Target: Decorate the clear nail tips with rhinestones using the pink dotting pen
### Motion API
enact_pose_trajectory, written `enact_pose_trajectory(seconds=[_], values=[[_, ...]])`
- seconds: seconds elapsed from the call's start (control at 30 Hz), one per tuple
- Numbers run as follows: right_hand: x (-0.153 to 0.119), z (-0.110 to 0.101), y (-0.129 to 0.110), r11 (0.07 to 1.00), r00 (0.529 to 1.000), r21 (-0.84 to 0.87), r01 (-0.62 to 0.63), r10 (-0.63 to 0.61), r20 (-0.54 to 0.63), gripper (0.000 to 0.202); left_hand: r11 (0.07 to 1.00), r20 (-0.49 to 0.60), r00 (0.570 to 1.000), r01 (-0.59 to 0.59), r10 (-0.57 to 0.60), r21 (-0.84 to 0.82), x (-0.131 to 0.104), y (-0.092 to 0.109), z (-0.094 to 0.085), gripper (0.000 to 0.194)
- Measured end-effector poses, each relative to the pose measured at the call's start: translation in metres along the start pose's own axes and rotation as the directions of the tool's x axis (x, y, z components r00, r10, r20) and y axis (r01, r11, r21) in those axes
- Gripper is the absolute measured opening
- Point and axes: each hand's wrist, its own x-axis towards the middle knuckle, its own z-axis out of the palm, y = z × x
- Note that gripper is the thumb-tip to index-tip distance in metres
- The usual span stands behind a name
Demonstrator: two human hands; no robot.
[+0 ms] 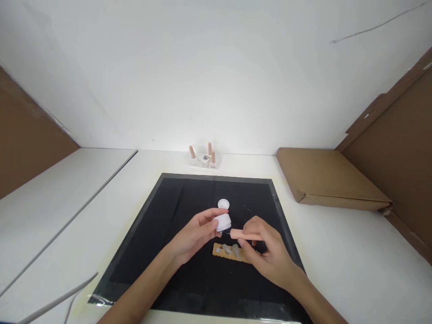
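Above the black mat [145, 243], my left hand [195, 234] grips a small white round jar [222, 222] from its left side, between thumb and fingers. A small dark, shiny bit shows just under the jar. My right hand [270, 252] is closed around the peach nail polish brush cap [239, 234], which points left toward the jar. Its thin tip is too small to make out clearly. A white round lid [223, 204] lies on the mat beyond the jar. Beneath the hands rests a tan wavy-edged strip [221, 251] with whitish pieces on it, its right end hidden by my right hand.
Against the back wall stands a clear tray [202, 164] with peach-capped nail polish bottles [213, 157]. A flat brown cardboard box [330, 175] lies at right. Grey cables [60, 301] run at the lower left. Brown panels flank both sides.
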Motion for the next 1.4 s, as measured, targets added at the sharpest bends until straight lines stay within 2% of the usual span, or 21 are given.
enact_pose_trajectory(seconds=[0.1,0.23,0.43,0.6,0.7,0.93,1.07,1.17,1.4], values=[[0.0,0.0,0.0,0.999,0.998,-0.029,0.039,-0.04,-0.055,0.011,1.0,-0.003,1.0,-0.009,0.009,0.002,0.0,0.0,0.0,0.037],[-0.001,0.001,0.002,0.973,0.974,-0.143,0.179,-0.196,-0.11,0.021,1.0,-0.001,1.0,-0.015,0.015,0.009,0.0,-0.001,0.0,0.036],[-0.002,0.003,0.005,0.841,0.935,-0.425,0.336,-0.351,0.044,0.023,0.996,-0.051,0.998,-0.042,0.045,0.073,0.002,-0.002,0.003,0.039],[0.003,0.004,0.0,0.751,0.921,-0.545,0.372,-0.373,0.115,0.016,0.992,-0.1,0.993,-0.041,0.054,0.121,0.004,-0.004,0.003,0.039],[0.004,0.005,-0.002,0.729,0.92,-0.57,0.379,-0.366,0.142,0.015,0.987,-0.124,0.991,-0.039,0.058,0.153,0.005,-0.005,0.004,0.037],[0.001,0.009,0.0,0.806,0.95,-0.507,0.307,-0.293,0.109,0.013,0.983,-0.151,0.985,-0.054,0.081,0.175,0.006,-0.005,0.008,0.037],[0.0,0.008,0.001,0.91,0.981,-0.368,0.192,-0.191,0.041,0.015,0.987,-0.157,0.985,-0.047,0.071,0.152,0.005,-0.004,0.008,0.038],[-0.002,0.008,0.002,0.954,0.993,-0.275,0.115,-0.118,0.006,0.013,0.992,-0.154,0.986,-0.042,0.06,0.119,0.004,-0.003,0.008,0.039],[-0.003,0.011,0.003,0.953,0.985,-0.274,0.126,-0.153,-0.079,0.011,0.994,-0.137,0.988,-0.053,0.066,0.095,0.003,-0.002,0.008,0.037]])
